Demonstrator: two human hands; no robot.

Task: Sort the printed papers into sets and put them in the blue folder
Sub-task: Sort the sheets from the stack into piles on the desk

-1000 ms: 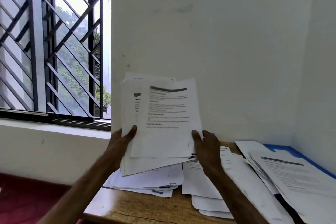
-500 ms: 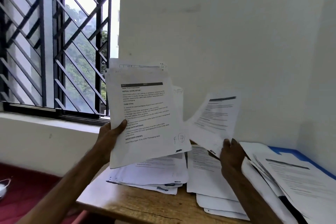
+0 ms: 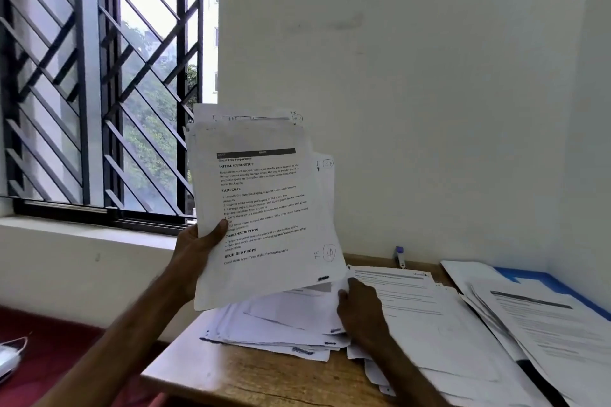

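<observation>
- Holding a sheaf of printed papers (image 3: 264, 208) upright at centre frame, my left grip (image 3: 198, 241) is clamped on its lower left edge, thumb (image 3: 220, 228) pressed on its face.
- My right grip (image 3: 362, 311) rests low at centre right on loose papers (image 3: 429, 324) spread over the table (image 3: 258, 377); whether it pinches a sheet I cannot tell.
- Blue folder (image 3: 545, 279) lies at the right edge, under further pages (image 3: 545, 324).

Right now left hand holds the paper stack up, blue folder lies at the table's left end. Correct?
No: the head view shows the blue folder at the right end of the table, partly under papers. The left hand does hold the paper stack up.
</observation>
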